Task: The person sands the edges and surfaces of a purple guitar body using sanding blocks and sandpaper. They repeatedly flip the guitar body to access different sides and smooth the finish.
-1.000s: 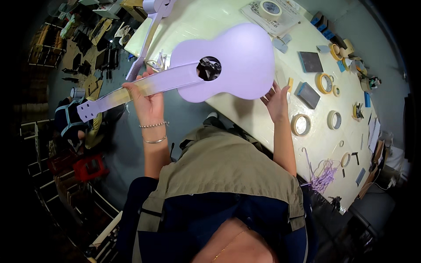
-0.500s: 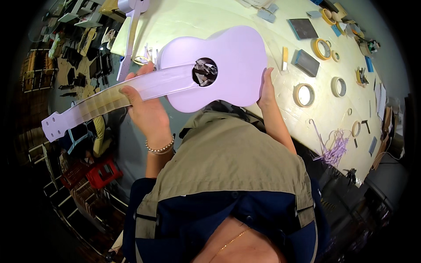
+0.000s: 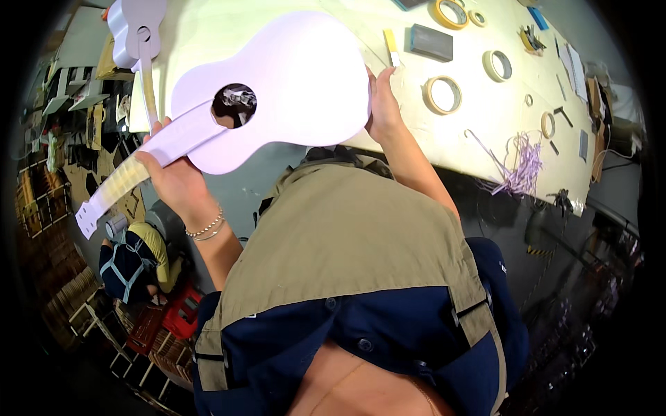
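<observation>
An unstrung lilac ukulele is held up in front of me, its neck slanting down to the left. My left hand wraps round the neck near the body, thumb on the front and fingertips showing at the far edge. My right hand grips the rounded tail end of the body, most of its fingers hidden behind it. The headstock has small holes, and a bare yellowish strip runs along part of the neck. Crumpled paper-like scraps show through the sound hole.
A second lilac ukulele lies at the far left of the pale table. Tape rolls, a grey sanding block, and a tangle of lilac strips lie to the right. Another person is low at the left, beside a red stool.
The ukulele, with both hands on it, has shifted left in view and its face tilts more toward me. The table things also sit higher and further left as the view moved.
</observation>
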Tool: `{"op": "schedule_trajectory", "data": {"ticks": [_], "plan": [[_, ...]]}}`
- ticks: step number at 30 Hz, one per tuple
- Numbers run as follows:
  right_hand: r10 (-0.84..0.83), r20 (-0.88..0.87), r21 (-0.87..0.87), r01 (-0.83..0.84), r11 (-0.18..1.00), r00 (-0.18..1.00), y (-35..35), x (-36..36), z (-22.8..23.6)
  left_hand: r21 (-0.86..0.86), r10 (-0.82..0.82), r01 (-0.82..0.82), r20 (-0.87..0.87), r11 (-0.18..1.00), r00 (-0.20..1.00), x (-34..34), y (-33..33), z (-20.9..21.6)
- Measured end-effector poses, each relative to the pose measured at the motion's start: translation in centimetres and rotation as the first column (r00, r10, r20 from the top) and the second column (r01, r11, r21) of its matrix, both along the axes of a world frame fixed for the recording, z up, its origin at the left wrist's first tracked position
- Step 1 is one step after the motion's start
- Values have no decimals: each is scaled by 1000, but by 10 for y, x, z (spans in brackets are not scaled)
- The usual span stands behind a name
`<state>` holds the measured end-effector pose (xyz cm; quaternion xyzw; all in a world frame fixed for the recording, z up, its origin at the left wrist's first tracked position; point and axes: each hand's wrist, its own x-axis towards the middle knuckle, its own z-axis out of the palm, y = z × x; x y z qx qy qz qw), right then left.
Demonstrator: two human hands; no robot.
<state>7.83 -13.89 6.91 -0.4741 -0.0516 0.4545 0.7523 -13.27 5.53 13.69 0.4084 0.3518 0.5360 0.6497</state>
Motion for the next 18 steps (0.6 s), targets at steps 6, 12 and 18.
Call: {"op": "schedule_trajectory", "data": {"ticks": [6, 12, 18], "plan": [[-23, -39, -63, 20, 998, 999, -5, 3, 3, -33, -55, 53, -46, 998, 997, 15, -2, 17], [-159, -123, -31, 156, 987, 980, -7, 7, -19, 48, -79, 81, -53, 996, 995, 32, -24, 28], [-199, -148, -37, 196, 980, 969, -12, 10, -34, 82, -147, 151, -48, 985, 988, 40, -36, 38]]}}
